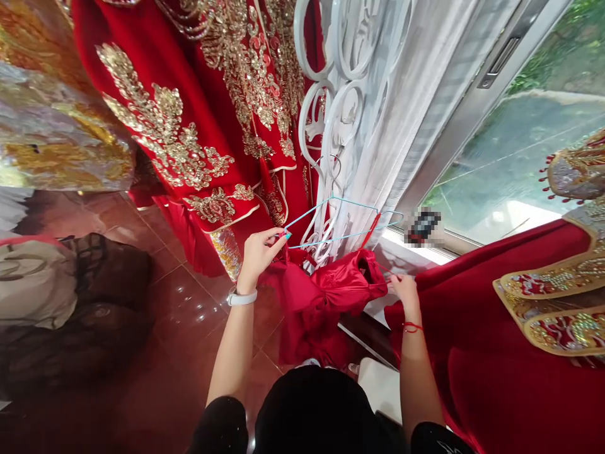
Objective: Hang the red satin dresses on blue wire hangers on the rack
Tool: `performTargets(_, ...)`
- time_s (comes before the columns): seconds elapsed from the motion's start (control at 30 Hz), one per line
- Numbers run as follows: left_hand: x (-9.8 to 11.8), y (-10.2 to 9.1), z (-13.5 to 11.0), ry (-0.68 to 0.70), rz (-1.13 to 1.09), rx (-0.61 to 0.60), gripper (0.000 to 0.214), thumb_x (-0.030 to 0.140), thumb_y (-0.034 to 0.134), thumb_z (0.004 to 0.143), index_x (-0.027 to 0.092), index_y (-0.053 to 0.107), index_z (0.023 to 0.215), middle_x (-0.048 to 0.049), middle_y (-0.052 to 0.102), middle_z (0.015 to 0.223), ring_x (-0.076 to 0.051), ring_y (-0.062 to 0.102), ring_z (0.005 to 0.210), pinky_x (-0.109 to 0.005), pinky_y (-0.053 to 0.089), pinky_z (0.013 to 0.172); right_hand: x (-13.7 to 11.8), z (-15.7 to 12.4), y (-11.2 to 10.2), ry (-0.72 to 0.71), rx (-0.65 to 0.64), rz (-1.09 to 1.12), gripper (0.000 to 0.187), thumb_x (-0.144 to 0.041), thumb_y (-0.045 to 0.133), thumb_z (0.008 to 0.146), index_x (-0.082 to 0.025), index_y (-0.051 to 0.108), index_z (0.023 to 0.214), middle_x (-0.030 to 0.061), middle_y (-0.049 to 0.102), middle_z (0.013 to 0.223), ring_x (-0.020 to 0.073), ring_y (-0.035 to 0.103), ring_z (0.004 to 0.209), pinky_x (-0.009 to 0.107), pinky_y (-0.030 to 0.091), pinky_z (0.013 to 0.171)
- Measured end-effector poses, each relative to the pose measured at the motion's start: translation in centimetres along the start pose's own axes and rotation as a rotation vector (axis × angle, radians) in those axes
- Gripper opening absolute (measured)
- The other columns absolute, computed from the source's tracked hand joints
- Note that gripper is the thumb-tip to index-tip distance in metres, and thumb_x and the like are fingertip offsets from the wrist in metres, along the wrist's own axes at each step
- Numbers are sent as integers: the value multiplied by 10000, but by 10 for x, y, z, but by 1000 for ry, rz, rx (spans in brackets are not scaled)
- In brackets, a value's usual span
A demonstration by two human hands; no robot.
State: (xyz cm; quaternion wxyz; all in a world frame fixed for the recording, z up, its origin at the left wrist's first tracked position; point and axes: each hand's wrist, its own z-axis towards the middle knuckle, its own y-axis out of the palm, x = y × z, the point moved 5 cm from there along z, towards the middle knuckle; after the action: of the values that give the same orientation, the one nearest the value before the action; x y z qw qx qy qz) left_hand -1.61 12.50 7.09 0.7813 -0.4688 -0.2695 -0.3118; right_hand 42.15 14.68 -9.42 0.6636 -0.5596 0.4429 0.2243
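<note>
A red satin dress hangs in front of me from a thin light-blue hanger, whose hook reaches up toward the white scrollwork. My left hand pinches the hanger's left end together with a strap of the dress. On the other side, my right hand is closed on the right edge of the dress's top, seemingly at its strap. A red strap loops over the hanger's right part. The lower folds of the dress fall toward the tiled floor.
Red garments with gold sequin embroidery hang at left, and another red embroidered garment at right. White metal scrollwork stands ahead beside a white curtain and window. Dark bags rest on the floor; a white stool-like object is below.
</note>
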Motion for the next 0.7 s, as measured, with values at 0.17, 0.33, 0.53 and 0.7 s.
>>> performTargets(0.17,-3,2,3,3,-16,-2,406,510,624,843,163,807,949,53,431,509,-115,358,543,-263,320,602,-44,13,-29,-76,37,636,253,-465,686,765,-214,703,738,89,798,869,251,780,917,402,641,877)
performTargets(0.33,-7,-1,9,47,17,54,376,488,650,811,156,808,892,43,447,530,-112,359,544,-266,324,606,-87,23,-51,-268,212,866,368,-414,900,606,-200,804,889,51,818,929,239,777,968,430,606,991)
performTargets(0.53,-13,-3,14,125,-2,30,369,484,632,836,160,806,862,53,346,508,-110,291,534,-267,282,567,-144,38,-68,-458,138,621,453,-613,842,686,-209,827,892,61,824,916,261,779,956,424,628,924)
performTargets(0.7,-14,6,13,101,-74,-40,384,497,638,830,148,794,862,54,347,512,-106,274,536,-265,264,551,-194,34,-61,-567,-124,344,397,-576,805,731,-193,831,834,65,808,839,262,765,862,361,622,774)
